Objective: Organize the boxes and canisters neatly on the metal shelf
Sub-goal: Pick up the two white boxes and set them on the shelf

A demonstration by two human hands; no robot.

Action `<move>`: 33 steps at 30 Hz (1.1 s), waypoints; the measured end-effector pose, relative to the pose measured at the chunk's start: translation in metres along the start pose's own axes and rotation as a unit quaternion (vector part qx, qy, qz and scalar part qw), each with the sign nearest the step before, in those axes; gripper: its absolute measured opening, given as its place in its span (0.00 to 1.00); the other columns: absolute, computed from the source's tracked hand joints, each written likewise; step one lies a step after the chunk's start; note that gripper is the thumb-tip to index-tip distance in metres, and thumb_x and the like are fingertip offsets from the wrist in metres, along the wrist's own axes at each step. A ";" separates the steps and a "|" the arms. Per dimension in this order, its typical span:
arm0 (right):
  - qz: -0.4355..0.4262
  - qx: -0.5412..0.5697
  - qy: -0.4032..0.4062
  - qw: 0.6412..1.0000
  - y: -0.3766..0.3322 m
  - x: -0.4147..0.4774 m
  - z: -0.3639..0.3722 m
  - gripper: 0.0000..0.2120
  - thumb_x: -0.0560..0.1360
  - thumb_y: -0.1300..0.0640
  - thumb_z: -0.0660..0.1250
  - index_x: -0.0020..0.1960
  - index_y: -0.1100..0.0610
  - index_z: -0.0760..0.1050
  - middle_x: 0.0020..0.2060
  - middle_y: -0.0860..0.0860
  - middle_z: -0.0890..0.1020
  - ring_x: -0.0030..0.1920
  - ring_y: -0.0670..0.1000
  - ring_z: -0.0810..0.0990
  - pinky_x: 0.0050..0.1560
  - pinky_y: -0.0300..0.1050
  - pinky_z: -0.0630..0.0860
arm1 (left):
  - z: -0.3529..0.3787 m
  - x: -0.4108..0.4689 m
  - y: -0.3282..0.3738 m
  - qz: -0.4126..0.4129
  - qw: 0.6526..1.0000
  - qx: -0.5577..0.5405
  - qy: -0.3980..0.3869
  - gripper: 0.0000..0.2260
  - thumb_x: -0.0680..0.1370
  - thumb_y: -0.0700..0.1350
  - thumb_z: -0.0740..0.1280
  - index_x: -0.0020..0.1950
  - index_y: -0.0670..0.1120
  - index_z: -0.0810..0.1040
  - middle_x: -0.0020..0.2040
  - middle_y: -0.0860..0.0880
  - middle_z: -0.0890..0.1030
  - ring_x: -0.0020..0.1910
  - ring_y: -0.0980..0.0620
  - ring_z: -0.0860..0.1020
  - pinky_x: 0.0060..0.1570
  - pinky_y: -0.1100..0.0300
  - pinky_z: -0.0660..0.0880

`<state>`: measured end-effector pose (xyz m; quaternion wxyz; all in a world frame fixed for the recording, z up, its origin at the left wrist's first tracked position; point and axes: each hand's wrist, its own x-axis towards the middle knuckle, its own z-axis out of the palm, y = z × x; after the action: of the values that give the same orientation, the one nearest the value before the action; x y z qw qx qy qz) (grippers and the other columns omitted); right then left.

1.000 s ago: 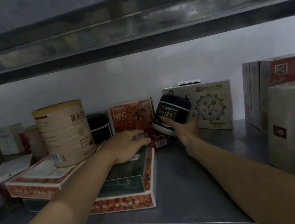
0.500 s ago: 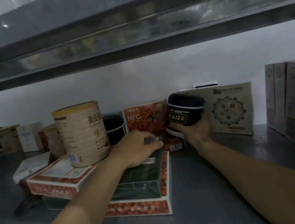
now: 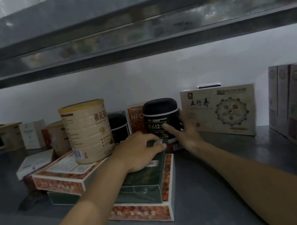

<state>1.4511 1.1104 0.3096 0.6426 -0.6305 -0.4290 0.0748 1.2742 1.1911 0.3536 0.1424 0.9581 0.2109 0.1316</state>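
Black canister [image 3: 161, 120] sits upright mid-shelf, its base hidden behind the left hand [image 3: 140, 151] and the orange NFC box [image 3: 136, 119] half blocked behind it. Tan tin [image 3: 88, 131] tops the stacked boxes nearby. Right hand [image 3: 185, 129] cups the canister, fingers loosely spread; left fingers press flat on the green box [image 3: 143, 180]
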 end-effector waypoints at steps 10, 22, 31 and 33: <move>0.060 -0.077 0.105 0.990 -0.008 -0.019 -0.018 0.21 0.81 0.55 0.65 0.73 0.55 0.70 0.71 0.55 0.74 0.71 0.55 0.71 0.71 0.50 0.68 | -0.001 -0.001 0.001 0.014 1.000 -0.012 0.013 0.20 0.77 0.65 0.60 0.66 0.61 0.75 0.66 0.50 0.73 0.63 0.50 0.72 0.64 0.50 0.71; 0.090 -0.213 0.376 0.897 -0.008 -0.046 -0.091 0.30 0.68 0.47 0.78 0.65 0.55 0.72 0.59 0.53 0.78 0.59 0.55 0.78 0.57 0.56 0.80 | -0.014 0.001 0.023 0.089 0.995 -0.011 0.038 0.17 0.78 0.56 0.67 0.64 0.52 0.78 0.63 0.50 0.79 0.58 0.53 0.77 0.61 0.50 0.75; 0.133 -0.153 0.420 0.885 0.005 -0.024 -0.109 0.41 0.74 0.46 0.73 0.79 0.56 0.56 0.76 0.56 0.63 0.75 0.58 0.62 0.72 0.59 0.62 | -0.019 0.073 0.079 0.192 0.978 -0.070 0.051 0.20 0.78 0.51 0.68 0.70 0.51 0.72 0.65 0.54 0.74 0.59 0.60 0.70 0.56 0.69 0.67; 0.118 -0.149 0.429 0.883 0.013 -0.018 -0.114 0.40 0.75 0.46 0.72 0.79 0.55 0.55 0.77 0.56 0.62 0.76 0.59 0.62 0.74 0.61 0.62 | -0.018 0.097 0.090 0.204 0.974 -0.080 0.051 0.19 0.78 0.47 0.69 0.68 0.50 0.74 0.62 0.53 0.75 0.57 0.58 0.72 0.50 0.72 0.68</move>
<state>1.5191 1.0165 0.3083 0.6486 -0.7354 -0.0395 -0.1923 1.3862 1.1596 0.4186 0.1779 0.9585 0.0068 0.2226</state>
